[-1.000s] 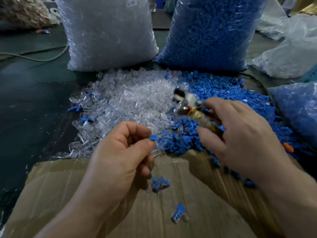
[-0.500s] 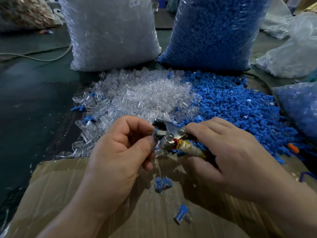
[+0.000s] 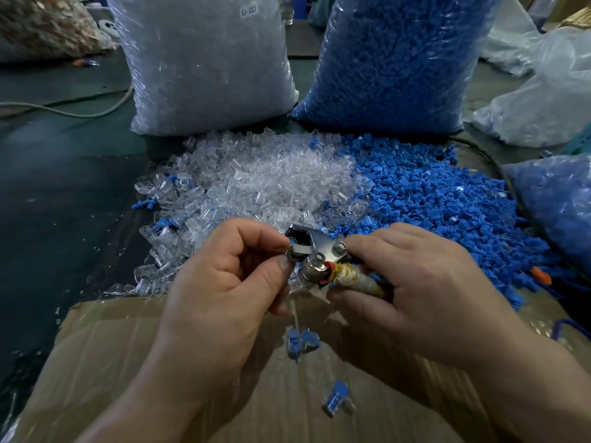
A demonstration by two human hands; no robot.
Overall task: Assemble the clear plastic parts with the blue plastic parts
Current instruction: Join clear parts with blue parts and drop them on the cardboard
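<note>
Tool point(image 3: 315, 254) now at blue part point(image 3: 292, 241)

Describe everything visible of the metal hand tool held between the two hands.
The metal hand tool has a shiny steel-looking head with two bolt heads and a handle wrapped in yellowish tape. It lies roughly level, head pointing left. The right hand grips the handle; the left hand pinches a small blue part at its head.

Flattened cardboard point(image 3: 128, 362) in foregrnd on dark green floor point(image 3: 64, 187). Grey cable point(image 3: 70, 114) far left; crumpled white plastic bags point(image 3: 543, 100) top rt; orange bit point(image 3: 540, 275) rt edge.
</note>
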